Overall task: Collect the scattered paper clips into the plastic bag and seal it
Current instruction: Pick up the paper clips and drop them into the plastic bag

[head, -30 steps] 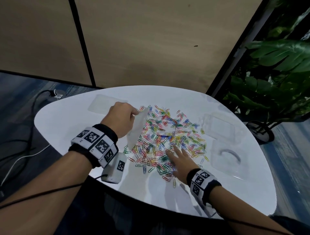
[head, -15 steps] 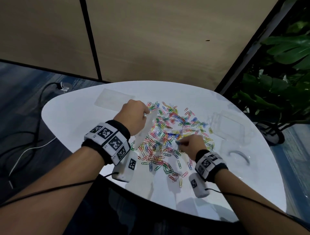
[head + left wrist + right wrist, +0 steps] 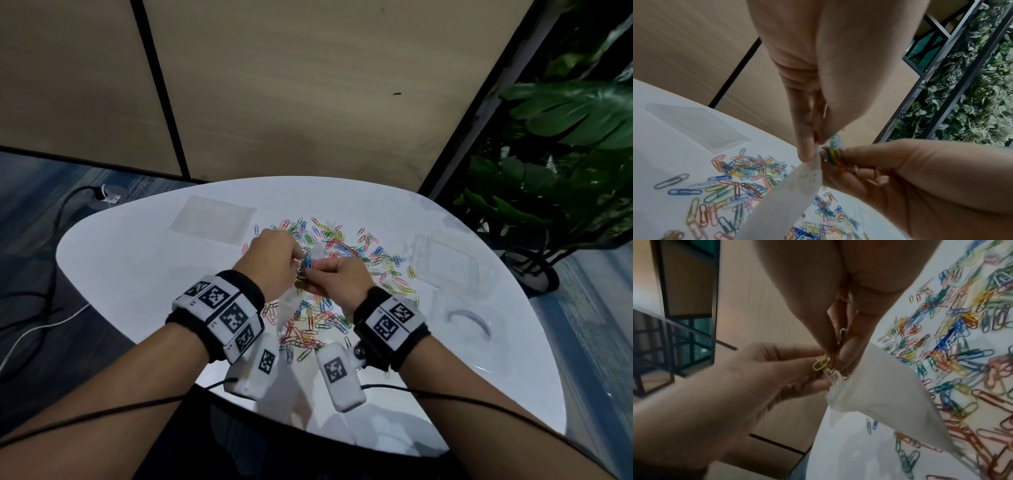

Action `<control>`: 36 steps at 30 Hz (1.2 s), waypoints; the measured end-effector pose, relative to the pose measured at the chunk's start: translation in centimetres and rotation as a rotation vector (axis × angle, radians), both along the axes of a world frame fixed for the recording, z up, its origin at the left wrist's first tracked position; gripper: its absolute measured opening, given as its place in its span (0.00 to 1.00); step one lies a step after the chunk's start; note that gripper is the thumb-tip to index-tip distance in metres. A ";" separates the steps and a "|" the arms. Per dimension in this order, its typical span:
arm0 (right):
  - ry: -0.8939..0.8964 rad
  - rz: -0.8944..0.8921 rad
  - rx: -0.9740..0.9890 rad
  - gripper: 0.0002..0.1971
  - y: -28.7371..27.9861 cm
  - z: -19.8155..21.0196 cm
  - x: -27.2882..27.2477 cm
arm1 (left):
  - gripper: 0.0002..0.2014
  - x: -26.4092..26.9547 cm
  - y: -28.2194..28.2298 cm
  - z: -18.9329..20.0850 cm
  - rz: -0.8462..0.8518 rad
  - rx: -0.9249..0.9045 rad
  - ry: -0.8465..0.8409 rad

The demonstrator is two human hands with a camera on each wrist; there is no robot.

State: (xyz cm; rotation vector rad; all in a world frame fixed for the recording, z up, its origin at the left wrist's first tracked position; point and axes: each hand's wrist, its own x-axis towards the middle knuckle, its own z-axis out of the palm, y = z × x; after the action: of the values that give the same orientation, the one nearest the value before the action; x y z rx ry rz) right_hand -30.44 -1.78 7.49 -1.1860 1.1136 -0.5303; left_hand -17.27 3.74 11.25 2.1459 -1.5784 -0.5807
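Above table point(image 3: 137, 260), right fingers point(image 3: 846, 353) pinch clips point(image 3: 821, 364) at bag point(image 3: 879, 394) mouth.

A white table point(image 3: 144, 260) with rounded corners stands before a wall of light wooden panels point(image 3: 308, 85), which are divided by a thin black strip point(image 3: 161, 92). The floor is a blue-grey carpet point(image 3: 30, 192), and on it at the left lie a black cable point(image 3: 65, 212) and a white cable point(image 3: 41, 329). At the right, a large plant with broad green leaves point(image 3: 565, 113) stands close to the table, next to a black frame point(image 3: 479, 96).
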 end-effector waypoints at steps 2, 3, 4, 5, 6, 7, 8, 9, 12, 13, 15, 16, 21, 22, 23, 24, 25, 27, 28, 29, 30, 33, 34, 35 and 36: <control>0.023 -0.031 0.006 0.13 0.0 -0.3 0.5 | 0.13 -0.3 -0.1 -0.1 -0.007 -0.002 0.012; 0.034 -0.023 0.008 0.13 -0.1 -0.6 0.7 | 0.13 -0.4 -0.1 -0.2 -0.020 0.003 0.018; 0.057 -0.007 -0.006 0.12 -0.2 -0.7 0.8 | 0.13 -0.5 -0.1 -0.3 -0.034 0.010 0.022; 0.105 0.019 -0.041 0.12 -0.1 -0.7 0.8 | 0.12 -0.6 -0.2 -0.4 -0.043 0.014 0.023; 0.150 0.052 -0.083 0.10 0.0 -0.8 0.9 | 0.12 -0.7 -0.2 -0.5 -0.046 0.019 0.021; 0.215 0.092 -0.141 0.07 -0.1 -0.9 0.8 | 0.12 -0.7 -0.2 -0.4 -0.046 0.024 0.015; 0.283 0.125 -0.210 0.07 -0.1 -1.0 0.7 | 0.13 -0.8 -0.2 -0.3 -0.047 0.026 0.011; 0.357 0.146 -0.283 0.08 -0.2 -0.9 0.6 | 0.13 -0.8 -0.2 -0.2 -0.051 0.024 0.015; 0.505 0.172 -0.486 0.08 -0.2 -0.4 0.7 | 0.14 -0.6 -0.2 0.0 -0.081 0.007 0.028; 0.535 0.205 -0.529 0.08 -0.1 -0.2 0.7 | 0.14 -0.5 -0.2 -0.1 -0.083 0.005 0.028; 0.554 0.262 -0.561 0.11 0.1 -0.1 0.8 | 0.14 -0.4 -0.1 -0.1 -0.078 0.002 0.023; 0.559 0.272 -0.570 0.12 0.1 0.0 0.8 | 0.14 -0.4 -0.1 -0.1 -0.069 -0.002 0.026; 0.625 0.496 -0.701 0.21 0.0 1.1 0.0 | 0.14 -0.1 0.1 0.1 -0.028 -0.030 0.033; 0.579 0.500 -0.717 0.22 0.0 1.4 -0.3 | 0.14 0.0 0.1 0.0 -0.029 -0.027 0.028; 0.487 0.460 -0.710 0.21 0.0 1.5 -0.7 | 0.14 0.1 0.1 0.0 -0.029 -0.025 0.022; 0.362 0.381 -0.677 0.19 -0.1 1.7 -1.2 | 0.14 0.3 0.1 -0.1 -0.025 -0.024 0.017; 0.250 0.284 -0.629 0.18 -0.2 1.8 -1.7 | 0.14 0.6 0.1 -0.1 -0.015 -0.028 0.014; 0.193 0.159 -0.598 0.16 -1.1 1.4 -2.9 | 0.15 1.1 0.2 0.2 0.018 -0.043 0.015; 0.275 0.168 -0.617 0.15 -1.6 0.8 -3.6 | 0.15 1.4 0.3 0.4 0.036 -0.057 0.017; 0.435 0.239 -0.639 0.13 -2.1 -0.1 -4.3 | 0.15 1.8 0.4 0.6 0.051 -0.075 0.018; 0.642 0.366 -0.647 0.12 -2.4 -1.0 -4.9 | 0.15 2.1 0.5 0.7 0.064 -0.088 0.013; 1.034 0.692 -0.589 0.29 -1.4 -4.4 -5.5 | 0.16 3.2 0.9 0.9 0.085 -0.094 -0.019; 1.056 0.748 -0.568 0.34 -0.6 -5.3 -5.4 | 0.16 3.5 1.0 0.9 0.094 -0.090 -0.026; 1.049 0.777 -0.560 0.38 0.0 -6.3 -5.2 | 0.15 3.8 1.1 0.9 0.104 -0.089 -0.032; 1.048 0.792 -0.566 0.41 0.5 -7.3 -5.0 | 0.15 4.1 1.2 0.8 0.111 -0.083 -0.038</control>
State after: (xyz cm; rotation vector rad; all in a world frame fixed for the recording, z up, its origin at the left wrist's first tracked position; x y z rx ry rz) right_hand -35.44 -1.30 0.17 -2.3822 1.2111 0.5163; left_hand -13.18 4.93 12.08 2.1771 -1.4657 -0.4335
